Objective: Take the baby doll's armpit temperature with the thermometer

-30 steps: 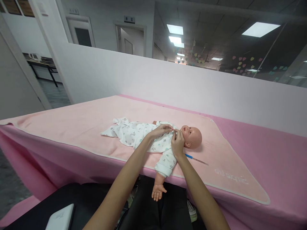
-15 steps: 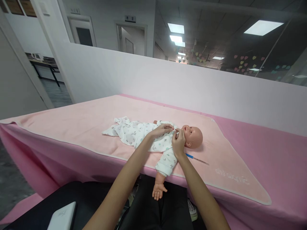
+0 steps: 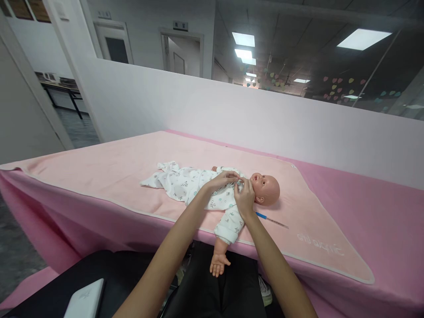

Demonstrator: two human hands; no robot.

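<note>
A baby doll lies on its back, its head to the right, dressed in a white printed baby outfit. Over the chest, my left hand has its fingertips pinched together at the neckline of the outfit. My right hand is closed at the same spot, close to the doll's chin, with its fingertips meeting those of the left. Both hands grip the cloth near the collar; the exact bit between the fingers is hidden. One arm of the doll hangs over the table's front edge.
A thin stick with a blue handle lies beside the doll's shoulder. Underneath is a peach blanket over a pink cloth. Behind rises a low white wall. A white flat device rests on a black surface at lower left.
My right hand has shifted slightly to the left, its fingers moving closer to my left hand at the neckline. The doll and the stick stay where they were.
</note>
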